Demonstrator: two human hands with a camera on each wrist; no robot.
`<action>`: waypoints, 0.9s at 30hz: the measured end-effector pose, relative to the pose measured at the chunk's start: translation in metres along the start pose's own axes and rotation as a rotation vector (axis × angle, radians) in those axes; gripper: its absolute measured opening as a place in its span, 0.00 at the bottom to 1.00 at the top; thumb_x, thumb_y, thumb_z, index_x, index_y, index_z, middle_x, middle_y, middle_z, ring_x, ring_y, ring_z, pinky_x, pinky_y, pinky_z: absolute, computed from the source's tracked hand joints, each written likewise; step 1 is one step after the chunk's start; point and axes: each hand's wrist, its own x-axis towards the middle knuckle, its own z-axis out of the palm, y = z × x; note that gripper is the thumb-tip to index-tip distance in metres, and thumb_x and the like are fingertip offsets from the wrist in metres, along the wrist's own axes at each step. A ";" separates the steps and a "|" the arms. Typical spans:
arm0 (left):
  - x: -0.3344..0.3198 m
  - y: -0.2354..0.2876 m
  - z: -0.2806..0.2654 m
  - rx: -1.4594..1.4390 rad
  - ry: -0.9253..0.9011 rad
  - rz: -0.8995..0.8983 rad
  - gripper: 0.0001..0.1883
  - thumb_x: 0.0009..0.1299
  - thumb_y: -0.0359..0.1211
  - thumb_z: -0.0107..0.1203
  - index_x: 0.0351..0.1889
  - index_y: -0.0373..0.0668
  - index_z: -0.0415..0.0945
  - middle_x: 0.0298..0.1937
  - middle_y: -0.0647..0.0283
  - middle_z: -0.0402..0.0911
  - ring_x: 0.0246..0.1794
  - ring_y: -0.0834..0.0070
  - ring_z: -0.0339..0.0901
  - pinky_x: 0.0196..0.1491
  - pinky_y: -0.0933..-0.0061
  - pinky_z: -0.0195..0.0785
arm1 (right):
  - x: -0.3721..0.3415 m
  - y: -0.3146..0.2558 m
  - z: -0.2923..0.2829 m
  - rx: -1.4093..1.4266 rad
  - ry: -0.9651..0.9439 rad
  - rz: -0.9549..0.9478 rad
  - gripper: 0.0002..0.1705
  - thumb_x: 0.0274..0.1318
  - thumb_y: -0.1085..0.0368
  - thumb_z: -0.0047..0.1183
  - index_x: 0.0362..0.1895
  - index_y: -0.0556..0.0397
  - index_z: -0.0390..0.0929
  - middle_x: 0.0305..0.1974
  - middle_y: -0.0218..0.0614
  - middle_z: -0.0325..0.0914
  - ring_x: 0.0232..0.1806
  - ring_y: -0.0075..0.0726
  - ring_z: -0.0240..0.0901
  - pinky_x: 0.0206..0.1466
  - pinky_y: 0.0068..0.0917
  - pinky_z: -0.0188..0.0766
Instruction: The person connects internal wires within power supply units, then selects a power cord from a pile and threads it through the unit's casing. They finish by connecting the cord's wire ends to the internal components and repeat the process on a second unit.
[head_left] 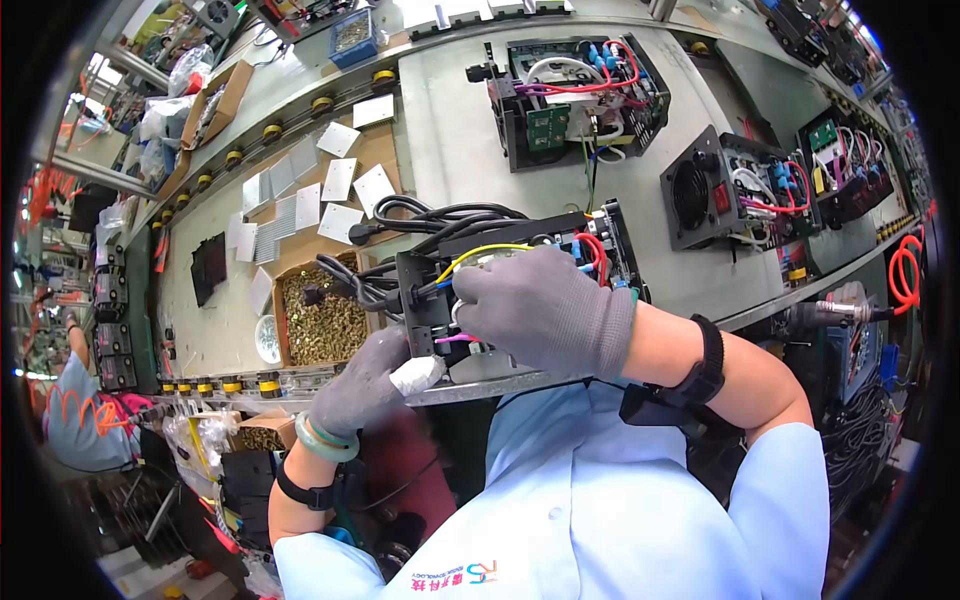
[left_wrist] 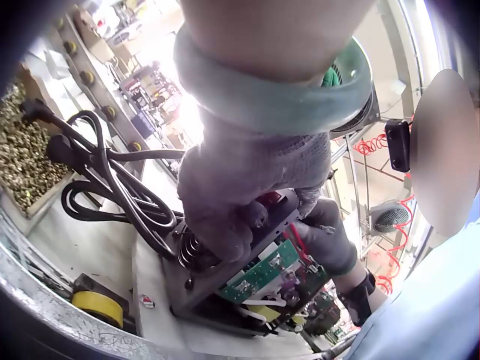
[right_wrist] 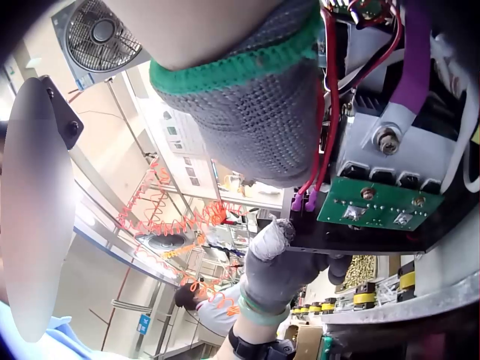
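An uncovered electrical unit [head_left: 620,250] with a black front panel [head_left: 420,300], circuit boards and coloured wires sits at the bench's near edge. My gloved left hand [head_left: 365,385], its thumb wrapped in white tape, grips the panel's edge; in the left wrist view, its fingers lie on the outer face by a black knob [left_wrist: 257,215]. The gloved right hand [head_left: 545,305] reaches in behind the panel with curled fingers; whether they pinch a wire, I cannot tell. In the right wrist view, red wires with purple terminals [right_wrist: 304,201] run beside that glove to the panel, near a green circuit board [right_wrist: 379,204].
Black cables [head_left: 440,220] lie coiled behind the unit. A cardboard box of small brass-coloured parts [head_left: 325,320] and flat metal plates [head_left: 340,180] lie to the left. Similar units [head_left: 580,100] stand farther back and right. Rollers [head_left: 270,383] line the bench edge.
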 end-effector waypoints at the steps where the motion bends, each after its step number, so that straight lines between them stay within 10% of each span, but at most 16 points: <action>1: -0.002 -0.002 0.001 0.045 0.035 -0.019 0.23 0.70 0.43 0.58 0.52 0.32 0.75 0.42 0.61 0.78 0.42 0.75 0.72 0.48 0.69 0.69 | 0.001 0.000 -0.001 -0.008 -0.015 0.004 0.03 0.47 0.64 0.56 0.27 0.47 0.78 0.33 0.32 0.71 0.36 0.35 0.79 0.30 0.35 0.75; 14: -0.003 -0.005 0.004 0.136 0.103 0.027 0.23 0.72 0.46 0.58 0.52 0.34 0.75 0.41 0.62 0.77 0.44 0.73 0.73 0.50 0.67 0.69 | -0.002 0.001 0.008 -0.031 0.120 -0.051 0.05 0.47 0.61 0.56 0.23 0.46 0.78 0.30 0.32 0.71 0.30 0.33 0.79 0.24 0.34 0.73; 24: 0.007 -0.006 0.003 0.348 0.073 0.184 0.22 0.72 0.44 0.55 0.49 0.32 0.77 0.40 0.55 0.79 0.42 0.65 0.75 0.50 0.64 0.68 | 0.018 0.009 -0.001 -0.053 -0.138 -0.283 0.06 0.48 0.62 0.58 0.26 0.49 0.82 0.27 0.36 0.74 0.27 0.42 0.80 0.26 0.38 0.77; 27: 0.011 -0.005 0.010 0.294 0.165 0.251 0.18 0.70 0.42 0.55 0.39 0.32 0.76 0.24 0.50 0.74 0.26 0.56 0.69 0.35 0.58 0.66 | 0.022 0.011 0.003 -0.081 -0.118 -0.301 0.08 0.48 0.60 0.57 0.24 0.49 0.81 0.30 0.37 0.74 0.25 0.40 0.79 0.24 0.37 0.75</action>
